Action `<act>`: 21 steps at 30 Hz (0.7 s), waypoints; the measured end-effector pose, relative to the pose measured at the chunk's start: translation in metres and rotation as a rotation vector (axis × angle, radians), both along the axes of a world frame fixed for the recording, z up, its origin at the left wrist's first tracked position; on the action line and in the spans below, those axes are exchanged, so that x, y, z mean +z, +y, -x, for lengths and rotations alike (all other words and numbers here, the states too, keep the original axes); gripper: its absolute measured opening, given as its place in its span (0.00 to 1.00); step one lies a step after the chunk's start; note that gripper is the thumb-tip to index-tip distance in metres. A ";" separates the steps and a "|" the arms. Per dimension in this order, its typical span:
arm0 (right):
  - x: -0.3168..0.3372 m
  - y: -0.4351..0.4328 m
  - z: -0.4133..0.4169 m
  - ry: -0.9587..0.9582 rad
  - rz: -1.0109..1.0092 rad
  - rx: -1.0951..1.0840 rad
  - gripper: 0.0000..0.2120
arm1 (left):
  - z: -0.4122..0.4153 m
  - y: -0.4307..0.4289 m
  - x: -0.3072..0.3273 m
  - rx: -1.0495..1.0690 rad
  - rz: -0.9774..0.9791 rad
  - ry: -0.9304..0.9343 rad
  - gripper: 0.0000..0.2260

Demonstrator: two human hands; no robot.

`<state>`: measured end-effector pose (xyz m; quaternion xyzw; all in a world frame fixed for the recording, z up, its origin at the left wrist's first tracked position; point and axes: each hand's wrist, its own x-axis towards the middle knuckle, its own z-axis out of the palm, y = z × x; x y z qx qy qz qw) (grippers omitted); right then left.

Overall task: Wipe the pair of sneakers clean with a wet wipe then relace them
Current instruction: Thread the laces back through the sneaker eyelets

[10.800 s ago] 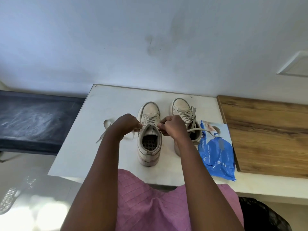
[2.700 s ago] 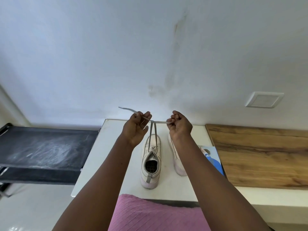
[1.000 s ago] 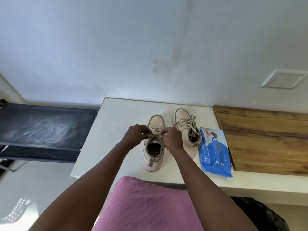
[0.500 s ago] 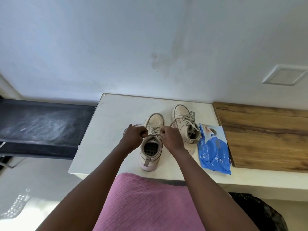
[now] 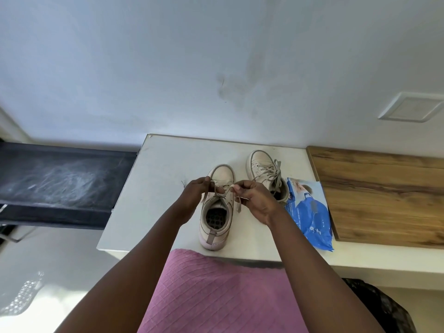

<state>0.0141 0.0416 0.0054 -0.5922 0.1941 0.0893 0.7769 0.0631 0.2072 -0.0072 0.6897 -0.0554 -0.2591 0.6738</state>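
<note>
**A:** What is on the left?

**B:** A dark shelf (image 5: 60,186) stands beside a white worktop (image 5: 163,169). Over the middle of the worktop, the left hand (image 5: 194,192) has its grip pinched tight on one end of a pale lace (image 5: 238,207), just above the shoe's tongue.

**A:** Where is the shoe being laced?

**B:** The nearer sneaker (image 5: 216,228) stands upright on the worktop. Its heel points toward the person and its opening faces up, probably so both lace ends can be drawn evenly. The lace crosses over its top eyelets.

**A:** And the other hand?

**B:** The right hand (image 5: 255,200) mirrors the left. Its grip is clamped on the other lace end, and a loose tail dangles below the fingers. The two hands almost meet, so a knot or bow seems to be forming.

**A:** What lies further right?

**B:** The second sneaker (image 5: 260,168) stands just beside the first and a little farther back, with its lace threaded and loosely tied. Right beside it lies a blue pack of wet wipes (image 5: 310,212), handy for cleaning. Beyond that is a wooden board (image 5: 384,195).
</note>
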 end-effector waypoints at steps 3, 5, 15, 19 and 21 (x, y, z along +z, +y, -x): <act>-0.001 0.007 -0.001 -0.038 -0.052 -0.034 0.06 | -0.001 -0.004 0.001 0.002 0.017 0.059 0.10; -0.002 0.011 -0.003 -0.062 -0.043 -0.049 0.05 | -0.002 -0.004 0.002 -0.025 0.014 0.089 0.10; 0.002 0.018 -0.013 -0.185 0.530 -0.039 0.10 | -0.015 0.000 0.013 -0.072 -0.131 0.038 0.07; 0.006 0.024 -0.013 -0.210 0.580 -0.083 0.05 | -0.014 -0.005 0.012 -0.049 -0.176 0.036 0.06; 0.007 0.027 -0.013 -0.197 0.568 -0.138 0.08 | -0.013 -0.006 0.016 -0.038 -0.180 0.038 0.05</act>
